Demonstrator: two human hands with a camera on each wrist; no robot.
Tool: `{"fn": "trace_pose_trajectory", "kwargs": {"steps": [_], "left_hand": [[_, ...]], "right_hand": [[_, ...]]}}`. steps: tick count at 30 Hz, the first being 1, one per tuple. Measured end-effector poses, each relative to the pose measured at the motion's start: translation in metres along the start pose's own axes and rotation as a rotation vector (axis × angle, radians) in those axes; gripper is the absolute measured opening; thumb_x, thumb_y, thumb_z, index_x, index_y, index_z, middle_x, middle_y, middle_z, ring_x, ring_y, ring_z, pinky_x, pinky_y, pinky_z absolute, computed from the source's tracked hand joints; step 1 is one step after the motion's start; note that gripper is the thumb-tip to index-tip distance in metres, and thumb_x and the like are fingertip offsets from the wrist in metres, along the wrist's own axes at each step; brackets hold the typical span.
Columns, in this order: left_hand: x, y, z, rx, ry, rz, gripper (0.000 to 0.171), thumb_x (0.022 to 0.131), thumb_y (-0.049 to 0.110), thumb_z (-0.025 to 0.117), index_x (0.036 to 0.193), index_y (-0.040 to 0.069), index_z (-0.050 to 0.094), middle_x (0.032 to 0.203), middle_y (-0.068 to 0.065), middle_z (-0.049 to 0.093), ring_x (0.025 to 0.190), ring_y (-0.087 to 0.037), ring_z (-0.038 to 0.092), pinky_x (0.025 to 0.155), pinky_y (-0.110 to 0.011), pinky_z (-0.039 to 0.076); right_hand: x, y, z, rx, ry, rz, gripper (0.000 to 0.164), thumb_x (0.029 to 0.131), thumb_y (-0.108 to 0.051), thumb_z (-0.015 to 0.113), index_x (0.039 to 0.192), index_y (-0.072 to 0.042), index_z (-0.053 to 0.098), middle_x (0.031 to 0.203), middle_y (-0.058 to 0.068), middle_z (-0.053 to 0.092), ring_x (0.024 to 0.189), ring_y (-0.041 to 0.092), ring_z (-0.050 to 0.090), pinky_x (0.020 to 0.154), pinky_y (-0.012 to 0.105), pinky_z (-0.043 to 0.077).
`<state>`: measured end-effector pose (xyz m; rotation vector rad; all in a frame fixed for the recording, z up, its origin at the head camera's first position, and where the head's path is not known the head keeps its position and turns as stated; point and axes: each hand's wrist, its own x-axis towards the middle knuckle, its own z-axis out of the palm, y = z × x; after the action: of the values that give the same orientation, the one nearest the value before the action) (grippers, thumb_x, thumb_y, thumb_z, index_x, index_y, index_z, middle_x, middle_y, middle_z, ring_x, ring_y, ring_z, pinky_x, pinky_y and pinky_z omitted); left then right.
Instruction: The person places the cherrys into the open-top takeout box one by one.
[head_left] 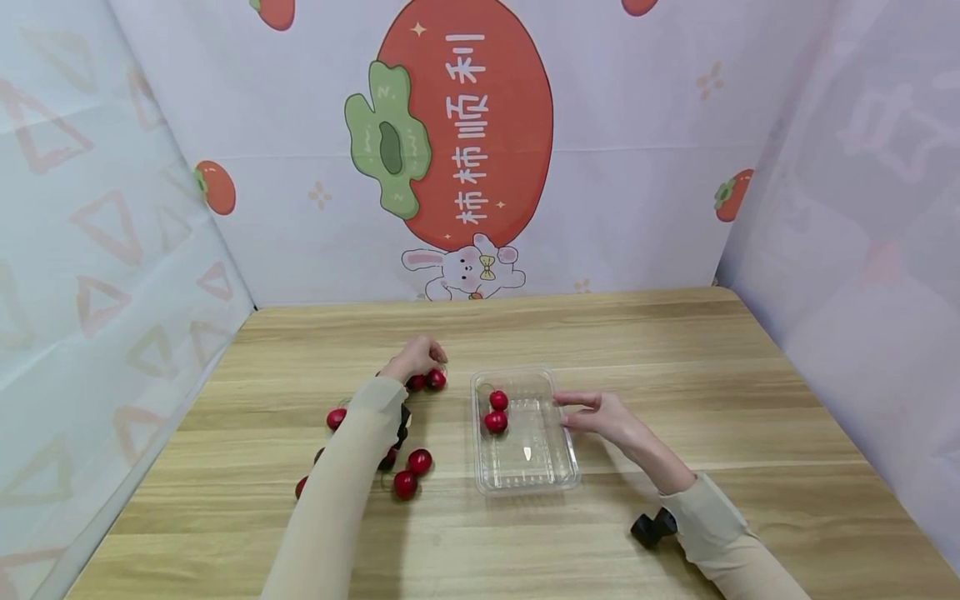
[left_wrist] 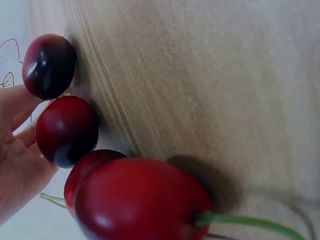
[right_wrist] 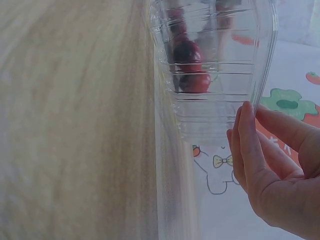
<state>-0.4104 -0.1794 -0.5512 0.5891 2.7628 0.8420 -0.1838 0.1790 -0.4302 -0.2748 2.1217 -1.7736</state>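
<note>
My left hand (head_left: 418,357) is bent down over a pair of dark red cherries (head_left: 435,380) at the back left of the table. In the left wrist view, its fingers (left_wrist: 20,102) reach behind two cherries (left_wrist: 67,131); the fingertips are hidden, so I cannot tell whether they pinch a stem. My right hand (head_left: 611,419) holds the right rim of a clear plastic box (head_left: 566,454) between thumb and fingers. Two cherries (head_left: 496,422) lie in the box's left part, also seen through its wall in the right wrist view.
Loose cherries (head_left: 406,484) lie left of the box, some partly hidden by the left sleeve (head_left: 330,492). Other cherries (left_wrist: 142,200) stand close to the left wrist camera. A printed cloth (head_left: 622,208) hangs behind the wooden table (head_left: 637,342), with cloth at both sides.
</note>
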Motion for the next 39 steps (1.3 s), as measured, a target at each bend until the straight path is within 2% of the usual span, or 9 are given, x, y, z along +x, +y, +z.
{"fn": "trace_pose_trajectory", "kwargs": {"steps": [5,11,14,24,30,32,34,37,39], "left_hand": [[0.006,-0.008,0.004,-0.004,-0.023,-0.019,0.01,0.075,0.008,0.068,0.084,0.01,0.068,0.08,-0.003,0.063,0.074,-0.016,0.055,0.066,-0.028,0.045],[-0.033,0.059,-0.024,-0.014,-0.049,-0.132,0.009,0.077,0.004,0.065,0.085,0.003,0.067,0.083,-0.008,0.063,0.081,-0.02,0.055,0.078,-0.034,0.045],[-0.04,0.073,-0.028,0.005,-0.035,-0.159,0.009,0.077,0.001,0.063,0.085,-0.001,0.066,0.084,-0.011,0.063,0.084,-0.022,0.055,0.082,-0.036,0.043],[0.001,0.001,0.001,-0.002,0.016,0.002,0.006,0.074,0.006,0.066,0.072,0.011,0.067,0.071,-0.003,0.062,0.068,-0.017,0.052,0.061,-0.028,0.042],[0.015,-0.024,0.011,-0.054,0.022,-0.023,0.003,0.074,0.014,0.069,0.073,0.014,0.066,0.071,0.0,0.062,0.066,-0.014,0.055,0.059,-0.027,0.045],[-0.006,0.008,-0.002,-0.078,0.028,-0.019,0.002,0.076,0.013,0.067,0.074,0.014,0.066,0.073,0.001,0.062,0.065,-0.012,0.054,0.057,-0.024,0.045],[-0.004,0.003,-0.001,-0.114,0.026,-0.008,0.002,0.078,0.013,0.066,0.076,0.013,0.067,0.074,0.001,0.063,0.064,-0.011,0.054,0.056,-0.023,0.046],[-0.035,0.053,-0.025,-0.121,0.013,-0.021,0.005,0.079,0.004,0.063,0.079,0.006,0.067,0.076,-0.005,0.064,0.064,-0.014,0.054,0.058,-0.024,0.046],[-0.033,0.052,-0.026,-0.132,0.017,-0.045,0.004,0.077,0.003,0.064,0.078,0.004,0.067,0.076,-0.008,0.064,0.066,-0.016,0.055,0.059,-0.026,0.047]], "right_hand": [[0.0,0.001,0.0,-0.007,-0.005,-0.006,0.045,0.081,-0.006,0.061,0.121,0.011,0.046,0.122,0.027,0.047,0.089,0.021,0.061,0.077,0.029,0.049],[0.0,0.001,0.0,-0.004,-0.01,-0.007,0.043,0.082,-0.004,0.059,0.121,0.011,0.046,0.124,0.026,0.046,0.094,0.029,0.059,0.079,0.032,0.049],[0.0,0.001,0.0,-0.003,-0.009,-0.005,0.044,0.082,-0.005,0.06,0.121,0.011,0.046,0.124,0.026,0.046,0.094,0.027,0.059,0.078,0.03,0.049],[-0.001,0.0,0.001,-0.005,0.001,0.002,0.046,0.081,-0.006,0.061,0.121,0.011,0.046,0.122,0.027,0.047,0.09,0.02,0.061,0.078,0.031,0.049],[0.0,0.0,0.001,-0.007,0.004,0.004,0.045,0.081,-0.006,0.061,0.121,0.011,0.046,0.122,0.027,0.047,0.09,0.019,0.061,0.077,0.028,0.049],[0.0,0.0,0.0,-0.004,0.002,0.006,0.045,0.082,-0.006,0.061,0.121,0.011,0.046,0.122,0.027,0.047,0.091,0.022,0.061,0.078,0.028,0.049],[-0.001,0.0,0.0,-0.003,0.001,0.008,0.045,0.082,-0.006,0.061,0.121,0.011,0.046,0.123,0.026,0.046,0.093,0.025,0.06,0.078,0.027,0.048],[-0.001,-0.001,0.0,-0.001,-0.004,0.008,0.046,0.082,-0.007,0.061,0.121,0.011,0.045,0.124,0.026,0.045,0.095,0.029,0.059,0.079,0.028,0.048],[-0.001,-0.001,0.0,0.001,-0.006,0.006,0.046,0.082,-0.007,0.06,0.122,0.011,0.045,0.124,0.027,0.045,0.094,0.03,0.059,0.079,0.028,0.048]]}}
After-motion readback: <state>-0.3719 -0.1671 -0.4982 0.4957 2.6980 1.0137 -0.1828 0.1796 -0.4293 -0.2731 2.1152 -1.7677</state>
